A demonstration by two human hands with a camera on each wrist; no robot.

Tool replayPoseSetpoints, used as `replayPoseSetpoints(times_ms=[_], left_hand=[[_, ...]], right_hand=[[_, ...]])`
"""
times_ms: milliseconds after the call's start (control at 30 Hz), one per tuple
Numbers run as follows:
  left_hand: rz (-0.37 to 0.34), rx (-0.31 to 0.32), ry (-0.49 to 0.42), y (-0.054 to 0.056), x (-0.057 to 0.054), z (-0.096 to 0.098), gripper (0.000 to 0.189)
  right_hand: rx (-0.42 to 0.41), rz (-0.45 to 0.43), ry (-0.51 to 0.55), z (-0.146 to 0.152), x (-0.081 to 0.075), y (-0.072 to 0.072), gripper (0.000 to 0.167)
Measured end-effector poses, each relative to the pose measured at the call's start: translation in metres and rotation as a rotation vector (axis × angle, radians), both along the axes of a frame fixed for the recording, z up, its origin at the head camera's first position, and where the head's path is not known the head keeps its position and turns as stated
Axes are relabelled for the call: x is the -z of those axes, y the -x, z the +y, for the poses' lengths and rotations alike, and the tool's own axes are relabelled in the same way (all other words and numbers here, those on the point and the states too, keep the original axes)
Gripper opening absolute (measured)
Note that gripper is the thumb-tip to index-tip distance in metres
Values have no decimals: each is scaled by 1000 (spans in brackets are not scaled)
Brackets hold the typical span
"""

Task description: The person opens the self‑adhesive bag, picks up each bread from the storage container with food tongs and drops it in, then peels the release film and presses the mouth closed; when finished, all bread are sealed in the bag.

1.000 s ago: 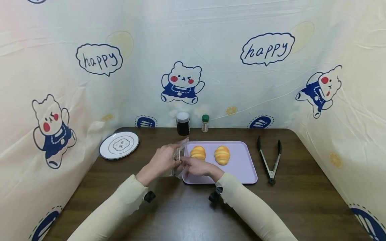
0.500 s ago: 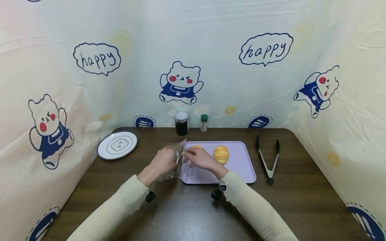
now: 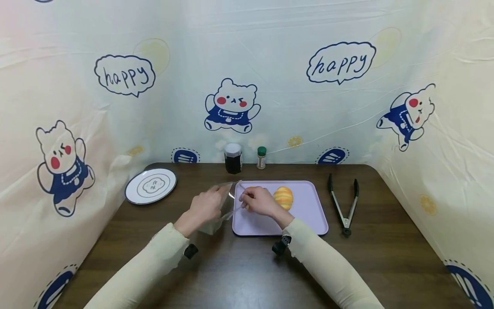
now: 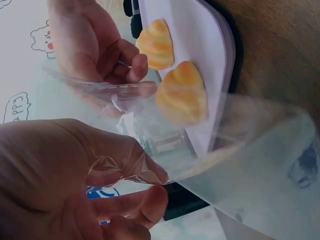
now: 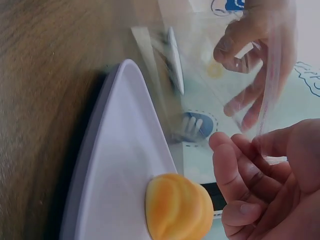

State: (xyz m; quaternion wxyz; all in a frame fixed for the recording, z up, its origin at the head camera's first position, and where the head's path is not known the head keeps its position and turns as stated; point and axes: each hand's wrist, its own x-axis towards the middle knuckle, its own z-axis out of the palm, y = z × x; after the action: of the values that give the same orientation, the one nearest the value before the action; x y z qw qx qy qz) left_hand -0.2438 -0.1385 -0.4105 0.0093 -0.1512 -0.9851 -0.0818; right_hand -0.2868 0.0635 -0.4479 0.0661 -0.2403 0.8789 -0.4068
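A clear plastic bag (image 3: pixel 210 226) is stretched between both hands above the left edge of the lavender tray (image 3: pixel 278 226). My left hand (image 3: pixel 203 207) pinches one side of the bag between thumb and fingers, as the left wrist view shows. Opposite it, my right hand (image 3: pixel 259 201) pinches the bag's edge, its other fingers curled, so the mouth is spread apart. On the tray lie two striped, bread-like rolls; the right roll (image 3: pixel 283 197) shows well, while the other roll (image 4: pixel 184 95) is mostly covered by my right hand in the head view.
A white plate (image 3: pixel 150 186) with a dark rim lies at the back left. Along the back edge stand a dark jar (image 3: pixel 233 159) with a white lid and a small green-capped bottle (image 3: pixel 261 159). Spread tongs (image 3: pixel 345 214) lie right of the tray on the brown table (image 3: pixel 239 274).
My right hand has moved right, away from my left hand, drawing the bag's edge with it. The bag's mouth is now wider, and the left roll has become more hidden.
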Motion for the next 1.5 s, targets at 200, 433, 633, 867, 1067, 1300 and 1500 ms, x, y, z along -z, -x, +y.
replayPoseSetpoints(times_ms=[200,433,633,867,1067,1300,1500], left_hand=[[-24,19,29,2,-2,-1,62],[-112,46,-28,7,2,-2,65],[-126,57,-3,5,4,-1,61],[-117,84,61,4,6,-1,63],[-141,100,71,4,5,-2,60],[-97,63,44,5,7,-4,65],[-75,136,-71,8,7,-3,67]], right_hand=[[31,-14,-15,5,0,2,24],[22,-32,-17,8,0,4,23],[-4,-3,-43,7,-7,1,21],[16,-39,-47,7,-6,2,25],[17,-34,-44,8,-8,2,26],[15,-55,-63,11,-9,2,24],[9,-78,-47,14,-6,5,26]])
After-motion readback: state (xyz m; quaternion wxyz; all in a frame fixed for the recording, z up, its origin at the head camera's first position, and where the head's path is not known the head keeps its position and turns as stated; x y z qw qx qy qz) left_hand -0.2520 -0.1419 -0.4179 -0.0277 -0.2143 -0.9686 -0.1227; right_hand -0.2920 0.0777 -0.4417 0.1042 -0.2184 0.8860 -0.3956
